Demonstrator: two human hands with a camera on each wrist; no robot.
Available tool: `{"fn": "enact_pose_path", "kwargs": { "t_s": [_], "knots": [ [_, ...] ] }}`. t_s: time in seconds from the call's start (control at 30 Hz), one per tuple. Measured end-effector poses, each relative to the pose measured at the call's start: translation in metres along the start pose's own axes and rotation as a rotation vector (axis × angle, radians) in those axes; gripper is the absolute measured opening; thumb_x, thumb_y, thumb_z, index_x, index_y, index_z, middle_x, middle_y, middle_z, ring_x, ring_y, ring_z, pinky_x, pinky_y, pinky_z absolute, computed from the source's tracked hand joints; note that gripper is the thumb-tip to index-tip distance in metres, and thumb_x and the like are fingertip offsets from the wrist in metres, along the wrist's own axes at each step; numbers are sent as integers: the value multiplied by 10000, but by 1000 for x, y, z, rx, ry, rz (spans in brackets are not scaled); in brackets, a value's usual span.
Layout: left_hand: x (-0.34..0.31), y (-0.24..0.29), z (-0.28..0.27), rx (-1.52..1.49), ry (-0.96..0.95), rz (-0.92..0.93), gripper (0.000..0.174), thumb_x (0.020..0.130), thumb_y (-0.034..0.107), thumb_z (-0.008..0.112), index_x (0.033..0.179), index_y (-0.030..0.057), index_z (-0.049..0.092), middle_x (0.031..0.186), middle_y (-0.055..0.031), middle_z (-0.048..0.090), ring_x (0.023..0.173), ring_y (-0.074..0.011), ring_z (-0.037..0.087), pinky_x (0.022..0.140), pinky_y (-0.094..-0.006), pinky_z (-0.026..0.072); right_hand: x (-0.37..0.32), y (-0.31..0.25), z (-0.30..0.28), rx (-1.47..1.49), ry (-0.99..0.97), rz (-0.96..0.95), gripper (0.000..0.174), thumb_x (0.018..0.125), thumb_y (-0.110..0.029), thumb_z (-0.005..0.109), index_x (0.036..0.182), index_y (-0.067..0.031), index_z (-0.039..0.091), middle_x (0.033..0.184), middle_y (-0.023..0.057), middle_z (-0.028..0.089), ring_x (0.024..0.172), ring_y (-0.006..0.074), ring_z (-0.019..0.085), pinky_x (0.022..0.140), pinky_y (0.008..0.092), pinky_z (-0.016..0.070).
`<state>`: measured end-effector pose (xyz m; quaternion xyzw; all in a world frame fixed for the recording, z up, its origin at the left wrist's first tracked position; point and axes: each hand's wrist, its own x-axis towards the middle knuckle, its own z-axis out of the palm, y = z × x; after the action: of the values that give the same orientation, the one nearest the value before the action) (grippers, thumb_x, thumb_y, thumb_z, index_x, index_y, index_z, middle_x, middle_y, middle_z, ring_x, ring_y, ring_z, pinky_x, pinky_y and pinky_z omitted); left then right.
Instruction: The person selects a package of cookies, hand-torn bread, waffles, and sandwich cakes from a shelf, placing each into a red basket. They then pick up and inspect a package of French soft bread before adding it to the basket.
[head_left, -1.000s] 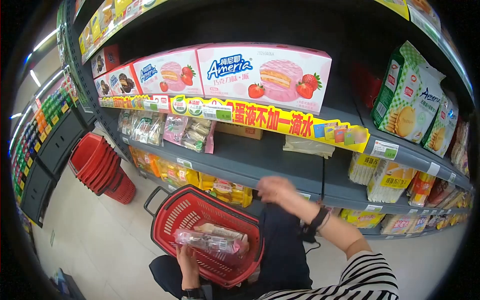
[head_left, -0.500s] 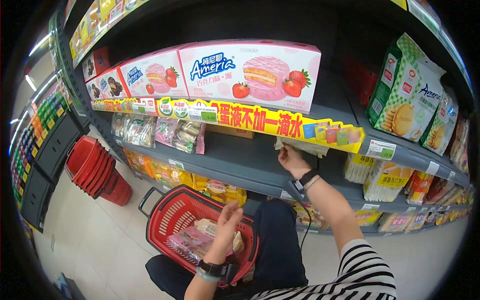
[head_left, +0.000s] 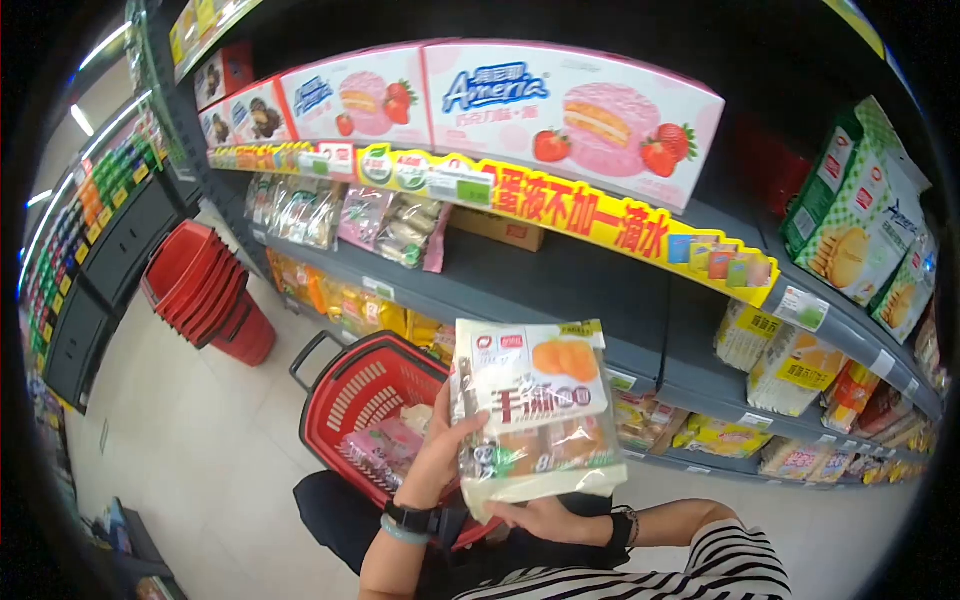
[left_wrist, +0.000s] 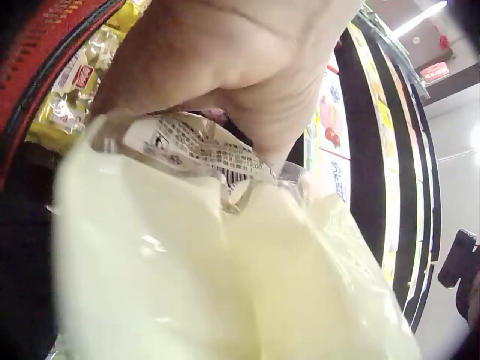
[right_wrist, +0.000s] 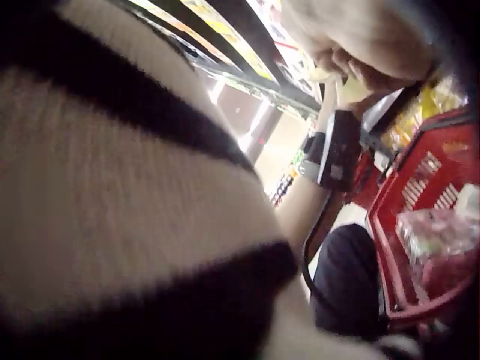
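In the head view a cream bread packet (head_left: pixel 540 385), with buns showing through its clear lower window, is held front up above my lap. My left hand (head_left: pixel 440 455) grips its left side, thumb over the front. My right hand (head_left: pixel 552 522) pinches its bottom edge. Seen from the left wrist, the left hand (left_wrist: pixel 247 64) covers the far end of the crinkled packet (left_wrist: pixel 187 262), where printed small text shows. A red shopping basket (head_left: pixel 390 372) stands just left of the packet, with a pink packet (head_left: pixel 385 447) inside.
Shelves ahead carry pink pie boxes (head_left: pixel 580 120), clear snack packets (head_left: pixel 395 225) and green biscuit bags (head_left: pixel 850 215). Yellow packets (head_left: pixel 355 315) line the lower shelf behind the basket. Stacked red baskets (head_left: pixel 210 290) stand on the floor at left. A striped sleeve (right_wrist: pixel 135 187) fills much of the right wrist view.
My right hand has gone from the basket side to the middle shelf and brought the bread packet back over my lap. My left hand has left the basket and now holds the packet too.
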<state>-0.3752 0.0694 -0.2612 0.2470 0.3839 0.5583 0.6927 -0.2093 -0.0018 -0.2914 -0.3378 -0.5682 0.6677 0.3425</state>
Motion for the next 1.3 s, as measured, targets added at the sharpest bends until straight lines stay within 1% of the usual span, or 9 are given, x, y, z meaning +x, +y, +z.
{"fn": "enact_pose_path", "kwargs": {
  "t_s": [0.3,0.43,0.53,0.67,0.83,1.03,1.2,1.23,1.3],
  "knots": [
    [-66,-9,-105,20,495,356,772,778,-22,580,1415,66,153,1290,-144,423,1121,-249,480,908,-337,424,50,16,34,14,-622,703,345,907,-365,529,969,-32,590,765,40,605,588,81,544,508,208,434],
    [-50,-40,-162,414,666,385,758,820,10,547,1439,69,114,1443,-154,230,1295,-252,287,1038,-315,262,92,-2,21,-44,-787,421,351,921,-327,517,1125,-46,560,877,33,621,747,93,590,643,234,492],
    [-49,-18,-127,326,540,331,730,827,21,552,1435,64,149,1445,-151,230,1290,-253,297,1031,-322,277,144,-37,3,-99,-463,-40,318,897,-267,569,1135,-59,534,927,27,591,758,106,584,669,252,500],
    [-27,-11,-128,294,475,206,552,866,102,564,1357,34,324,1347,-151,388,1206,-231,409,991,-322,333,250,-67,-27,-139,66,-196,409,831,-199,643,1157,-8,486,992,67,578,863,124,549,752,273,479],
    [3,11,-125,350,355,164,379,885,159,564,1226,17,479,1153,-126,542,1112,-195,489,931,-290,376,392,-52,-64,-135,527,-14,716,705,-287,716,1256,28,384,1156,153,509,1073,226,486,886,315,398],
    [21,29,-135,476,266,169,384,910,220,530,1245,43,464,1137,-83,536,1070,-173,520,901,-302,415,449,-47,-60,347,261,-251,534,711,-109,745,1171,-31,485,1127,55,571,990,161,554,837,282,446],
    [29,57,-143,312,271,141,410,906,240,543,1256,55,434,1187,-88,510,1062,-203,544,891,-328,439,426,-32,-58,470,231,99,359,740,-136,717,1057,-60,567,961,43,622,815,159,607,708,288,505],
    [28,67,-143,275,260,151,500,904,289,544,1314,78,351,1222,-105,466,1098,-231,514,886,-367,447,407,-28,-60,524,169,250,356,754,-153,706,1063,-57,559,974,60,624,833,174,609,751,316,506],
    [31,82,-146,140,291,185,530,898,321,548,1320,87,326,1225,-108,444,1123,-243,490,877,-386,452,367,-23,-50,616,151,147,334,804,-175,649,1094,-52,538,1033,73,615,925,195,598,836,354,487]
  ]
}}
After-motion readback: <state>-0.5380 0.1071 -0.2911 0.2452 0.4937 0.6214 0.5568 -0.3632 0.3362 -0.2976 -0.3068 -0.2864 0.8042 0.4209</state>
